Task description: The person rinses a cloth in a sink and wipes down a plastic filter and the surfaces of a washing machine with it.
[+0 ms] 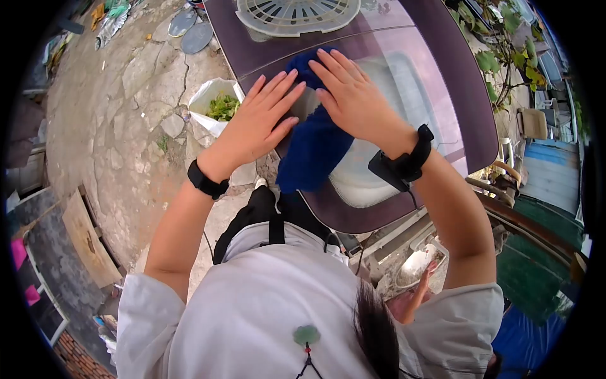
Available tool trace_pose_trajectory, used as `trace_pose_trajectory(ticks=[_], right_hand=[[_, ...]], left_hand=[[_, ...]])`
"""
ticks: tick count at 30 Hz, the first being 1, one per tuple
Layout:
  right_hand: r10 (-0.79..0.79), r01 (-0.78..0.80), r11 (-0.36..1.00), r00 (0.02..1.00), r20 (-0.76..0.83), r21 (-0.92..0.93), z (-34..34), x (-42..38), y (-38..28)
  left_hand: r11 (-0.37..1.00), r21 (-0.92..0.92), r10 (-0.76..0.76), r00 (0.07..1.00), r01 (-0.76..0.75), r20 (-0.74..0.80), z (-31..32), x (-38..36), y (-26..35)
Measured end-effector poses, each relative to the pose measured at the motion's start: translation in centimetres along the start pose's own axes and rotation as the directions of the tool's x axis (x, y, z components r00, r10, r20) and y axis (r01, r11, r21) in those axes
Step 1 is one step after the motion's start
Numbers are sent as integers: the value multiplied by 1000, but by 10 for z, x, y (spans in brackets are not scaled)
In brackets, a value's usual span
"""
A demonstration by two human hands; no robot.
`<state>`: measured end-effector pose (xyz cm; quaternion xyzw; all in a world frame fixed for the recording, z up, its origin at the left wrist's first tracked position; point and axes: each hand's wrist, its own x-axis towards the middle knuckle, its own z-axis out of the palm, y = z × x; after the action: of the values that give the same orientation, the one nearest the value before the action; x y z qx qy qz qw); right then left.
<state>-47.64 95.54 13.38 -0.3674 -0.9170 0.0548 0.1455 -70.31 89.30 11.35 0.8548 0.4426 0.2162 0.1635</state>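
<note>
A dark blue cloth (315,151) lies across the table's edge, its lower end drooping near my body and its upper part showing between my hands. My left hand (264,117) is open at the cloth's left side, palm down with the fingers stretched out. On the other side my right hand (353,98) is also open, its fingers straight and lying over the cloth's upper part. Under the cloth and my right forearm is a shallow translucent plastic tray (363,186). The cloth beneath both palms is partly hidden.
A slotted whitish plastic basket (300,18) sits at the far part of the purple-brown table (379,218). Left of the table, a white bag (205,101) holding green leaves stands on cracked paving. A leafy vine (502,63) grows along the right side.
</note>
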Motion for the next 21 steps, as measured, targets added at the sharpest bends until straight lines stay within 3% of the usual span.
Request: trace_pose_trajectory(ticks=[4, 7, 11, 15, 18, 21], right_hand=[[304, -327, 937, 936, -175, -122, -9, -8, 76], [235, -255, 944, 965, -115, -210, 3, -13, 30], [-55, 55, 998, 994, 96, 5, 7, -30, -71], [-11, 10, 1000, 997, 82, 5, -5, -41, -54], [94, -90, 993, 994, 50, -82, -25, -56, -14], [218, -217, 958, 976, -17, -188, -42, -78, 48]], left_hand=[[992, 9, -127, 990, 127, 55, 6, -40, 43], [970, -144, -203, 979, 198, -23, 1, -63, 57], [977, -205, -30, 990, 58, 137, 3, -69, 74], [994, -82, -62, 989, 73, 135, 23, -69, 95], [995, 68, 57, 987, -68, 153, 24, -26, 110], [989, -39, 142, 989, -140, 47, 56, 11, 120]])
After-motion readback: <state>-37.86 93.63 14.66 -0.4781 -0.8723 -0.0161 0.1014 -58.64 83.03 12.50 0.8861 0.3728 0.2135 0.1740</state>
